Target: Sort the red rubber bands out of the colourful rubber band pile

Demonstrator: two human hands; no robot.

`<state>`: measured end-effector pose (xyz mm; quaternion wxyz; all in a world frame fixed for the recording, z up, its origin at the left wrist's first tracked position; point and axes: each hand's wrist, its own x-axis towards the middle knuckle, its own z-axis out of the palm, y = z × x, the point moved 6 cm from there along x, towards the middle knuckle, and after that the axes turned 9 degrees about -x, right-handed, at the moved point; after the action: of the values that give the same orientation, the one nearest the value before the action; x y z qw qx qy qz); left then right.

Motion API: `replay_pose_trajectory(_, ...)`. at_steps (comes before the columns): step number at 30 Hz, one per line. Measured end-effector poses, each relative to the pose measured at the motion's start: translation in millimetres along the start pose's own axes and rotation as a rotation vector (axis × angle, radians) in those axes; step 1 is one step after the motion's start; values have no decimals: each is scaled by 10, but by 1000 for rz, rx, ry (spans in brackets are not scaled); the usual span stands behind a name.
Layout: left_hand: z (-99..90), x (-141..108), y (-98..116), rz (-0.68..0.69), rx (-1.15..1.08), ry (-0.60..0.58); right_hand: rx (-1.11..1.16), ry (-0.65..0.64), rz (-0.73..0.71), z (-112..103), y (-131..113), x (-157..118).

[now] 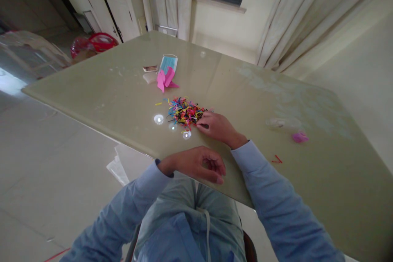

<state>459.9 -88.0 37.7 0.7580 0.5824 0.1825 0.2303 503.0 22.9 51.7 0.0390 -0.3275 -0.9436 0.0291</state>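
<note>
A heap of small multicoloured rubber bands (184, 111) lies on the glossy table. My right hand (216, 127) reaches its right side, with thumb and fingertips pinched together at the edge of the heap. What sits between those fingertips is too small to make out. Closer to me, my left hand (198, 164) rests at the table's near edge, fingers loosely curled and thumb apart, holding nothing. A few loose red bands (276, 159) lie to the right of my right forearm.
Beyond the heap are folded pink paper (166, 79), a blue face mask (168, 64) and a small brown packet (150, 68). On the right are a clear plastic bag (284, 123) and a pink bundle (299, 136). The table's (101, 86) near edge crosses my lap.
</note>
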Motion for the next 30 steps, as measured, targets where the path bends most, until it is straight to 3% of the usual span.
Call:
replay_pose_trajectory(17, -57, 4, -22, -19, -78, 46, -115, -17, -43, 4, -54, 2)
replay_pose_trajectory(25, -80, 7, -45, -12, -136, 72, 226, 213, 24, -137, 79, -125)
replay_pose_trajectory(30, -101, 4, -63, -11, -152, 81, 635, 331, 229, -309, 156, -363)
